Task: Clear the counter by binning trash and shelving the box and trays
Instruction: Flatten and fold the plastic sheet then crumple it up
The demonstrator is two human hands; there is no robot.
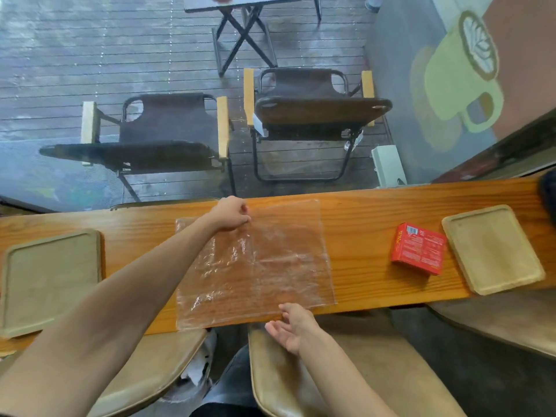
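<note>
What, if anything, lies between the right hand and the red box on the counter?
Nothing visible. The right hand is at the near edge of the plastic sheet; from there to the red box there is only bare counter. The wooden tray sits beyond the box.

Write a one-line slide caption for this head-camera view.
Left hand pinches the clear plastic sheet on the wooden counter; right hand open at its near edge.
</note>
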